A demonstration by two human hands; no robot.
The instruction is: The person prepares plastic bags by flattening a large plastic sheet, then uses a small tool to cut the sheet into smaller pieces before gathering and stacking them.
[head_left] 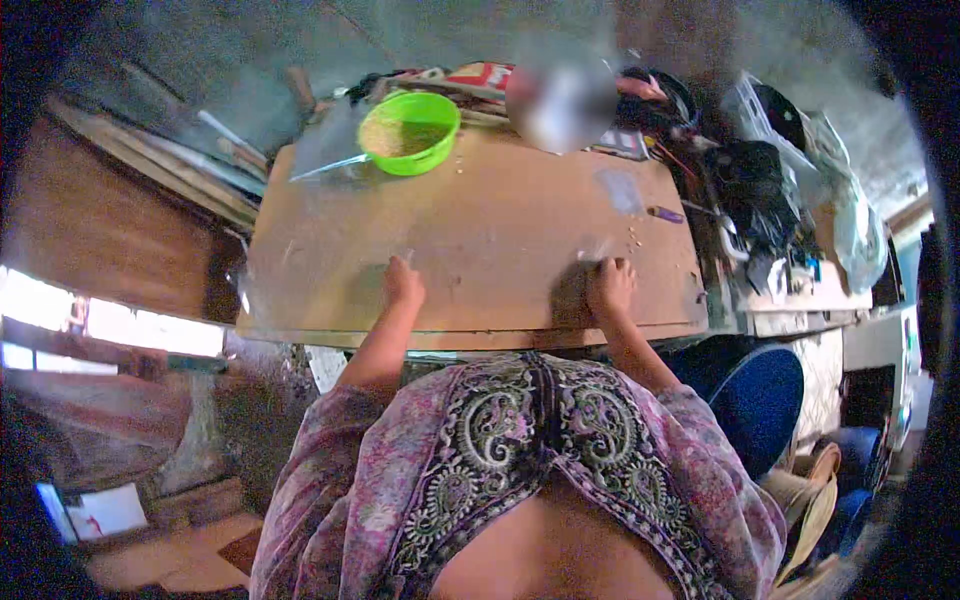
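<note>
My left hand (403, 282) is closed low over the near part of the wooden table (500, 215), its fingers pinched together. A faint glint of clear plastic film (409, 256) shows at those fingertips. To the right, my right hand (612, 287) is closed too, fingers curled down, with a similar shiny clear patch (595, 250) just beyond it. The film is so transparent that its outline between the hands is lost. Small pale grains (633, 238) lie scattered beyond my right hand.
A bright green basin (430, 163) of pale yellow grains stands at the back left, a light-blue stick-like item (330, 168) beside it. A clear plastic piece (620, 190) and a purple-handled tool (665, 214) lie at the right. Clutter lines the back; a blue chair (760, 405) stands right.
</note>
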